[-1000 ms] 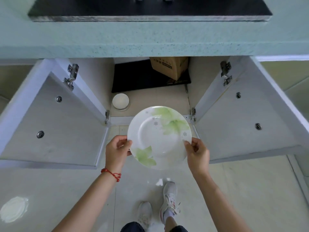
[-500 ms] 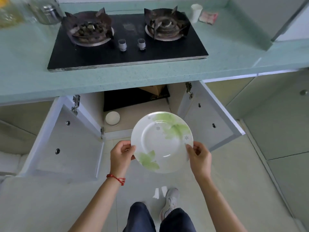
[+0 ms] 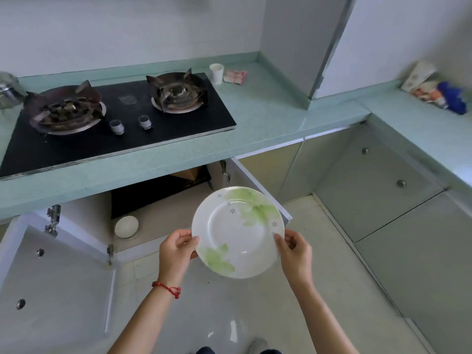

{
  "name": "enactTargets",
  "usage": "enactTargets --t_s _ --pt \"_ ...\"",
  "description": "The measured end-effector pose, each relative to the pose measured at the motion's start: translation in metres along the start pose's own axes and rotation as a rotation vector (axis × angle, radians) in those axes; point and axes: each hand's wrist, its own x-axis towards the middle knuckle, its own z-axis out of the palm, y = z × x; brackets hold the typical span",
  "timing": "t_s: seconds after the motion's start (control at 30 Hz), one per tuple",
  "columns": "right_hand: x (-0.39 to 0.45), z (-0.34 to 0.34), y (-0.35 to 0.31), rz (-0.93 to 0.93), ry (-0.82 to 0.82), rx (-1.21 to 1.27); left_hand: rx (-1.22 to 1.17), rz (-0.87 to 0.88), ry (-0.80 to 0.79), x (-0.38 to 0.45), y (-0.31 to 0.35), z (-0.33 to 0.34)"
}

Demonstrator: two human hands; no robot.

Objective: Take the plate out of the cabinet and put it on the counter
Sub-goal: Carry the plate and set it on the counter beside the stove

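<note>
Both hands, left (image 3: 176, 254) and right (image 3: 296, 251), grip the plate (image 3: 237, 232) by opposite rims.

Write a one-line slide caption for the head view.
Both hands, left hand and right hand, hold a green-leaf plate in front of the open cabinet, below the teal counter.

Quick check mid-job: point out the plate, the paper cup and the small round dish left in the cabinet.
plate (image 3: 237, 232), head view, on its white centre.
paper cup (image 3: 216, 73), head view, on its side wall.
small round dish (image 3: 126, 226), head view, on its middle.
</note>
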Motion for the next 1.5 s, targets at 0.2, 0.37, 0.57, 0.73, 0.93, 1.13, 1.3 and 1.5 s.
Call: enactTargets --t_s 0.2,0.37,0.57,0.73,0.93,1.13,1.3,1.5 --pt "0.041 -0.067 -0.008 -0.034 0.056 -0.003 -0.004 0.021 -0.061 -0.004 0.015 0.081" --pt "0.070 -0.119 -0.008 -0.036 0.122 0.004 0.016 0.032 -0.127 -0.008 0.026 0.146" --pt "0.102 -0.162 -0.006 -0.010 0.208 0.003 0.051 0.036 -0.196 0.000 0.036 0.209" --pt "0.140 -0.171 -0.017 0.001 0.241 0.034 0.046 0.034 -0.227 0.033 0.049 0.249" --pt "0.204 -0.159 -0.037 0.005 0.237 0.020 0.033 0.048 -0.237 0.088 0.065 0.284" --pt "0.259 -0.142 -0.060 -0.007 0.188 0.001 0.055 0.048 -0.184 0.142 0.077 0.301" --pt "0.308 -0.129 -0.074 -0.031 0.113 -0.046 0.046 0.062 -0.088 0.169 0.083 0.314" --pt "0.382 -0.111 -0.090 -0.073 -0.068 -0.070 -0.003 0.044 0.104 0.199 0.086 0.338"
